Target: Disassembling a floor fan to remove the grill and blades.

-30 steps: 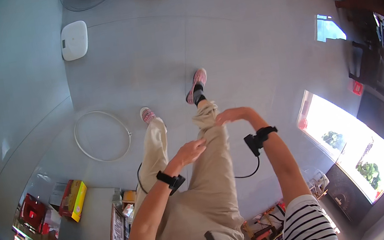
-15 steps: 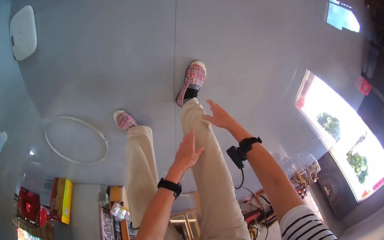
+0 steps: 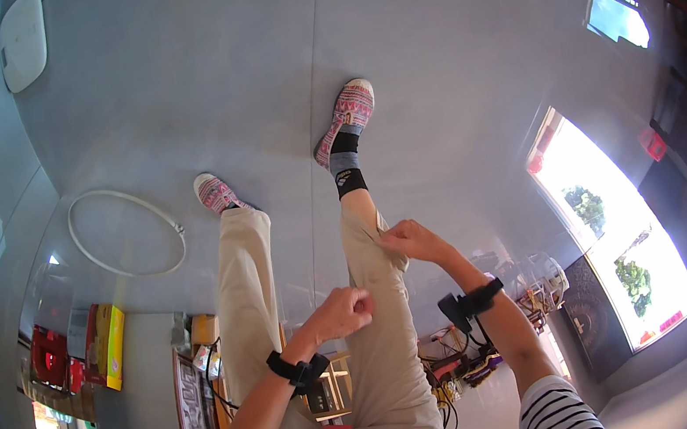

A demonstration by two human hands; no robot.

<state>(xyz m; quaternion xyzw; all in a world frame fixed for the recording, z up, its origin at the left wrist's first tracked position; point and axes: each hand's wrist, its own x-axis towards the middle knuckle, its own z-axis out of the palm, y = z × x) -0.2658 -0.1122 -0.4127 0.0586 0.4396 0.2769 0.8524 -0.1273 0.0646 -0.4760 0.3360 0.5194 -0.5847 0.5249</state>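
Observation:
My right hand (image 3: 411, 241) is closed on the beige trouser leg (image 3: 386, 332) of my right leg, pinching the cloth near its raised hem. Below that hem show a strip of bare shin (image 3: 360, 210) and a black and grey sock (image 3: 345, 161). My left hand (image 3: 339, 314) lies against the same trouser leg on its inner side, fingers curled in; whether cloth is between them is hidden. Pink patterned shoes cover both feet, the right shoe (image 3: 345, 121) farther out than the left shoe (image 3: 218, 192). Black straps with small devices circle both wrists.
A white hoop (image 3: 79, 240) lies on the grey floor (image 3: 190, 78) at left, and a white flat scale-like slab (image 3: 25, 44) is at far left. Yellow and red boxes (image 3: 113, 347) stand at left. Cables and a wire rack (image 3: 544, 278) are at right, near a bright doorway (image 3: 622, 235).
My right hand has closed on the trouser leg, and its hem has risen, baring the sock and shin. My left hand's fingers have curled in and it has moved slightly toward me.

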